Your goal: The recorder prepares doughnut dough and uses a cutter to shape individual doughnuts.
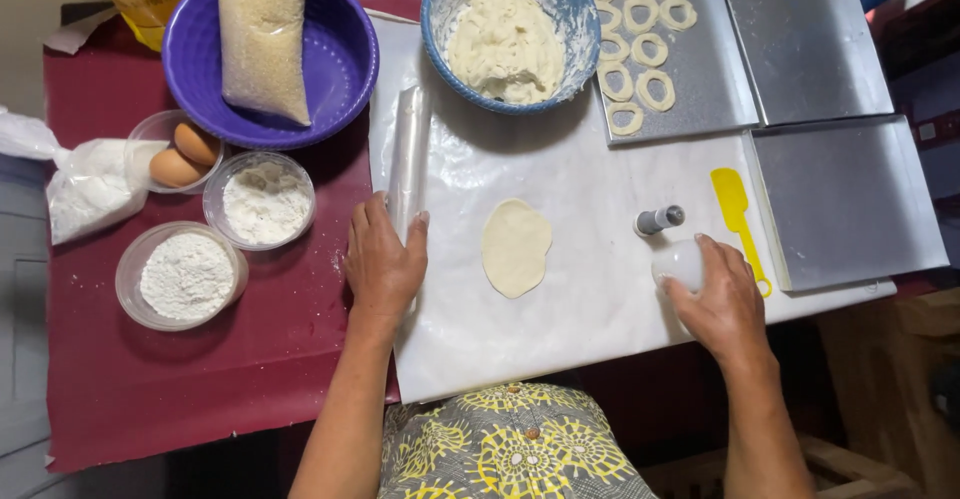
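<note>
My left hand (383, 264) rests on the near end of a rolling pin (409, 154) wrapped in clear film, at the left edge of a white sheet (560, 309). A flat oval of pale dough (516, 247) lies on the sheet between my hands. My right hand (718, 299) closes over a small round clear cutter (678, 260). A small grey cap-shaped cutter (658, 220) stands just behind it. A yellow spatula (735, 214) lies to the right of that hand.
A blue bowl of dough (508, 34) sits at the back. A metal tray (690, 89) holds several dough rings; two bare trays (850, 209) lie right. On the red cloth are a purple bowl (345, 59) with a bag of grains, eggs (185, 156), and flour bowls (187, 275).
</note>
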